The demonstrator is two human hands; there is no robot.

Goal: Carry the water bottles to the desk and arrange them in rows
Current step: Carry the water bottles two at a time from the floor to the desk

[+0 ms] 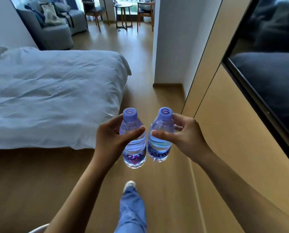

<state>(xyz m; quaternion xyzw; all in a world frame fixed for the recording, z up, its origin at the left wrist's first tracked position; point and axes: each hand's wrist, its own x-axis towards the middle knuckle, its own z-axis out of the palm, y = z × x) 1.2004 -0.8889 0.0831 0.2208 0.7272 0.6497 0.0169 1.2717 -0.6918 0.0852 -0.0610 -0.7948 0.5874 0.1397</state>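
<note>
Each grip pinches one upright bottle near its shoulder: left hand (109, 137) holds the left bottle (134, 142); right hand (187, 138) the right bottle (160, 140); bottles side by side over the floor (165, 182); no counter in view.

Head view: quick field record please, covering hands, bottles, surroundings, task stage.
left hand: grips the left bottle around its upper body
right hand: grips the right bottle around its upper body
bottles: two, clear, purple caps on, roughly upright, held side by side above the floor
surroundings: bed to the left, wooden wall panel to the right, chairs and a small round table far ahead
desk: not identifiable in view
task stage: carrying; no bottle set down yet
</note>
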